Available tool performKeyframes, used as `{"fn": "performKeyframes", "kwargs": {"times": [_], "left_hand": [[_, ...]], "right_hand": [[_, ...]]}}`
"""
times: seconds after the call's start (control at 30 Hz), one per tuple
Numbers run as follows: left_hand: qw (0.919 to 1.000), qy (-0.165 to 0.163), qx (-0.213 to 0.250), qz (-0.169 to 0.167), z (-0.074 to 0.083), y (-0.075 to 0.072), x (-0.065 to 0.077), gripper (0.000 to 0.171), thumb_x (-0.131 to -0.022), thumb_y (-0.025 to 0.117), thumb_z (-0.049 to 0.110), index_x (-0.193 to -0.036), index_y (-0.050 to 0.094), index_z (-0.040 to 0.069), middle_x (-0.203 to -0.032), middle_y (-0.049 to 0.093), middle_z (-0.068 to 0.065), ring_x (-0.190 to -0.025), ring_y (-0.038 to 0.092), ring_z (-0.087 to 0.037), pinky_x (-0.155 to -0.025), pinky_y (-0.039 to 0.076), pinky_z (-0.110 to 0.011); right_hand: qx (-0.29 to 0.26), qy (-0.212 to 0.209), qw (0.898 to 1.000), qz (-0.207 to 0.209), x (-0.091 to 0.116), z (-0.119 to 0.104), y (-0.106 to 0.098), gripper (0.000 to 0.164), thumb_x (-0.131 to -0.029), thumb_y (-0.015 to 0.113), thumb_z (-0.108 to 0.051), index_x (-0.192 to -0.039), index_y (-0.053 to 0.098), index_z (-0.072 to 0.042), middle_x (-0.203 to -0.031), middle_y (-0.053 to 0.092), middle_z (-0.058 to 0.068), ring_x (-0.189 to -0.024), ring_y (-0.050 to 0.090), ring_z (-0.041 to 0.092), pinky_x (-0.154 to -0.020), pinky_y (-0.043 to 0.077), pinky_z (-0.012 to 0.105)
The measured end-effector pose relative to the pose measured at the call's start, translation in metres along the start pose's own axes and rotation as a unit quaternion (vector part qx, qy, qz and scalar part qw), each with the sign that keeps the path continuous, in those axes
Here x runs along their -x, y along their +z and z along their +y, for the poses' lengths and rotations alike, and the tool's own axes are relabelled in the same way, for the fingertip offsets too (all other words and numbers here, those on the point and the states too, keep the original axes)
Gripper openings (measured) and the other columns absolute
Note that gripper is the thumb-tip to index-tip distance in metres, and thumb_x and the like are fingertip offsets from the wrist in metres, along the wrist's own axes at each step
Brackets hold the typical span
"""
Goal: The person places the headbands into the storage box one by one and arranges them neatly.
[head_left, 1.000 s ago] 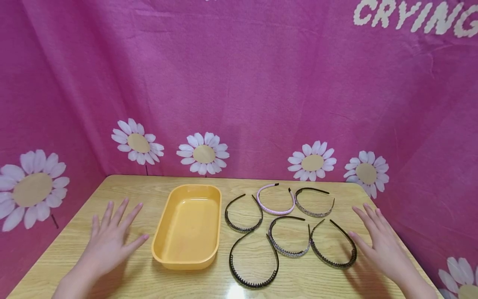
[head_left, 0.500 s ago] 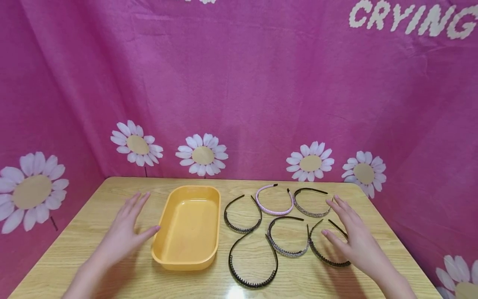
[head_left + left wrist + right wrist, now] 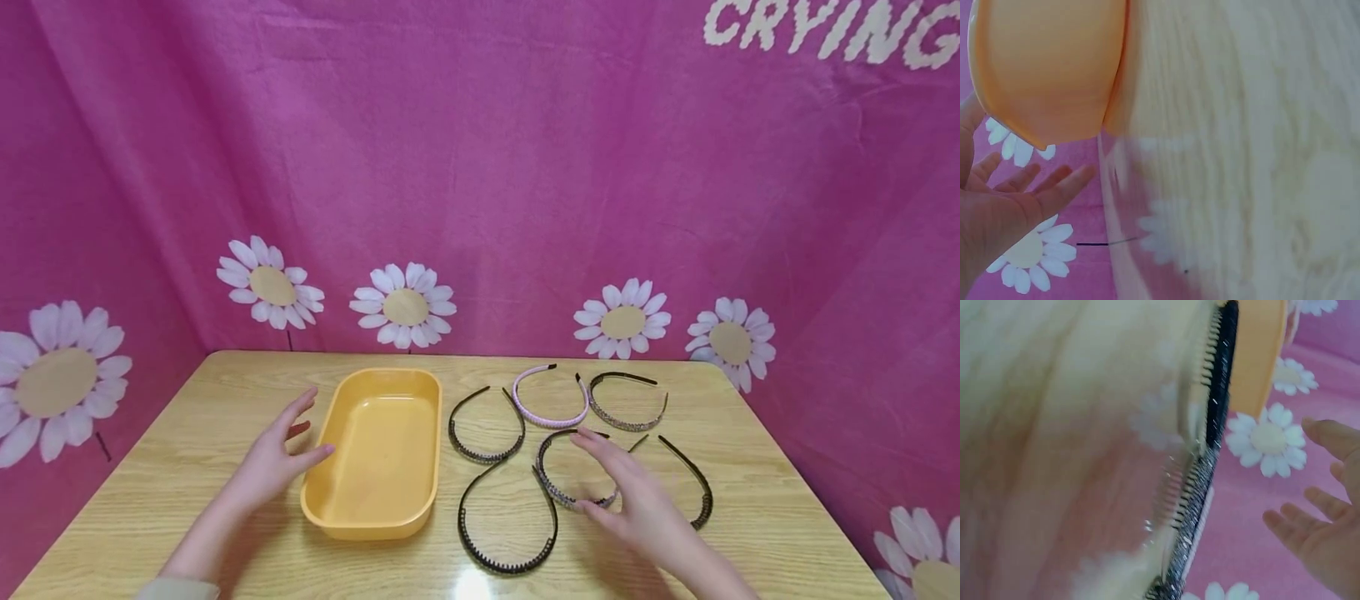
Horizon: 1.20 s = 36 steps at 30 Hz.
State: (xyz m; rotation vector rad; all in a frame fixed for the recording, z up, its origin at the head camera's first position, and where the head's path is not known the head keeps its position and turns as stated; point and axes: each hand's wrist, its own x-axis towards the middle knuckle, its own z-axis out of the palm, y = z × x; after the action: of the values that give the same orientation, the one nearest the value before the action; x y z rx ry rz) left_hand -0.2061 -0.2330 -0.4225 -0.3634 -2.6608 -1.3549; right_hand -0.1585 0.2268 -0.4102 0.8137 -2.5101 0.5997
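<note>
A yellow-orange plastic tray (image 3: pixel 375 467) stands on the wooden table. My left hand (image 3: pixel 270 458) is at its left side, fingers spread, the thumb over the rim; whether it touches is unclear. In the left wrist view the same hand (image 3: pixel 1016 200) holds nothing. My right hand (image 3: pixel 637 504) hovers, fingers apart, over a glittery silver-and-black toothed headband (image 3: pixel 551 483), part of which it hides. It also covers part of a dark headband (image 3: pixel 705 492) to the right. In the right wrist view the glittery headband (image 3: pixel 1191 512) lies near the hand's open fingers.
More headbands lie right of the tray: a black toothed one (image 3: pixel 506 568) in front, another dark one (image 3: pixel 487 458) behind it, a lilac one (image 3: pixel 551 423) and a grey glittery one (image 3: pixel 626 425) at the back. A pink flowered cloth (image 3: pixel 480 183) hangs behind the table (image 3: pixel 757 533).
My right hand has moved left from the table's right side to above the glittery headband. My left hand has come right to the tray's rim. Tray and headbands have stayed put.
</note>
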Motion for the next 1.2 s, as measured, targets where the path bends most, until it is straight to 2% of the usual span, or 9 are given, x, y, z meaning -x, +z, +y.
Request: {"fn": "performKeyframes", "kwargs": {"times": [0.13, 0.23, 0.3, 0.37, 0.47, 0.67, 0.93, 1.2], "left_hand": [[0.9982, -0.014, 0.049, -0.031, -0.004, 0.003, -0.003, 0.077, -0.078, 0.068, 0.025, -0.141, 0.023, 0.021, -0.138, 0.03, -0.022, -0.112, 0.045, -0.044, -0.087, 0.046, -0.046], [0.9966, -0.025, 0.064, -0.045, -0.004, 0.004, -0.004, 0.073, -0.08, 0.066, 0.024, -0.14, 0.025, 0.019, -0.137, 0.032, -0.022, -0.11, 0.048, -0.041, -0.086, 0.047, -0.043], [0.9956, -0.029, 0.074, -0.049, -0.005, 0.005, -0.005, 0.072, -0.08, 0.066, 0.022, -0.139, 0.026, 0.017, -0.136, 0.034, -0.022, -0.108, 0.049, -0.039, -0.085, 0.049, -0.039], [0.9929, -0.037, 0.098, -0.056, -0.007, 0.005, -0.006, 0.071, -0.08, 0.066, 0.02, -0.139, 0.027, 0.015, -0.135, 0.034, -0.023, -0.107, 0.049, -0.039, -0.08, 0.051, -0.034], [0.9857, -0.048, 0.146, -0.07, -0.01, 0.007, -0.007, 0.069, -0.082, 0.063, 0.015, -0.139, 0.026, 0.012, -0.134, 0.035, -0.024, -0.108, 0.047, -0.04, -0.074, 0.052, -0.03], [0.9733, -0.075, 0.196, -0.094, -0.017, 0.007, -0.007, 0.061, -0.086, 0.057, 0.011, -0.139, 0.027, 0.008, -0.136, 0.03, -0.021, -0.113, 0.043, -0.04, -0.072, 0.054, -0.034], [0.9693, -0.097, 0.203, -0.098, -0.016, 0.007, -0.005, 0.059, -0.087, 0.055, 0.011, -0.139, 0.028, 0.009, -0.138, 0.027, -0.02, -0.114, 0.043, -0.039, -0.075, 0.053, -0.037], [0.9674, -0.105, 0.207, -0.102, -0.013, 0.005, -0.004, 0.06, -0.087, 0.055, 0.012, -0.139, 0.026, 0.008, -0.138, 0.026, -0.021, -0.112, 0.046, -0.034, -0.074, 0.053, -0.036]], "right_hand": [[-0.042, -0.035, 0.997, -0.047, 0.001, -0.01, 0.013, 0.076, -0.066, 0.077, -0.018, -0.133, 0.041, -0.018, -0.137, 0.041, 0.001, -0.122, 0.04, 0.018, -0.1, 0.037, 0.027], [-0.06, -0.067, 0.993, -0.076, 0.001, -0.019, 0.019, 0.074, -0.066, 0.076, -0.019, -0.132, 0.042, -0.019, -0.135, 0.043, 0.001, -0.121, 0.042, 0.018, -0.093, 0.043, 0.038], [-0.073, -0.084, 0.989, -0.098, 0.001, -0.025, 0.023, 0.072, -0.067, 0.076, -0.02, -0.131, 0.043, -0.019, -0.133, 0.044, 0.0, -0.119, 0.042, 0.017, -0.091, 0.044, 0.04], [-0.082, -0.117, 0.984, -0.108, 0.0, -0.029, 0.027, 0.068, -0.067, 0.076, -0.02, -0.128, 0.045, -0.017, -0.128, 0.047, 0.0, -0.116, 0.045, 0.017, -0.09, 0.045, 0.038], [-0.102, -0.136, 0.976, -0.138, 0.0, -0.034, 0.034, 0.062, -0.069, 0.075, -0.02, -0.124, 0.047, -0.018, -0.12, 0.051, -0.007, -0.109, 0.048, 0.011, -0.089, 0.046, 0.03], [-0.139, -0.132, 0.96, -0.205, 0.0, -0.04, 0.044, 0.046, -0.071, 0.071, -0.016, -0.113, 0.054, -0.017, -0.103, 0.056, -0.01, -0.095, 0.053, 0.004, -0.083, 0.046, 0.02], [-0.123, -0.166, 0.957, -0.204, -0.001, -0.043, 0.054, 0.03, -0.07, 0.072, -0.015, -0.096, 0.059, -0.02, -0.092, 0.056, -0.013, -0.086, 0.048, -0.002, -0.075, 0.042, 0.008], [-0.132, -0.172, 0.949, -0.228, -0.004, -0.043, 0.061, 0.027, -0.066, 0.071, -0.01, -0.088, 0.059, -0.02, -0.08, 0.054, -0.013, -0.073, 0.046, -0.007, -0.064, 0.036, 0.0]]}}
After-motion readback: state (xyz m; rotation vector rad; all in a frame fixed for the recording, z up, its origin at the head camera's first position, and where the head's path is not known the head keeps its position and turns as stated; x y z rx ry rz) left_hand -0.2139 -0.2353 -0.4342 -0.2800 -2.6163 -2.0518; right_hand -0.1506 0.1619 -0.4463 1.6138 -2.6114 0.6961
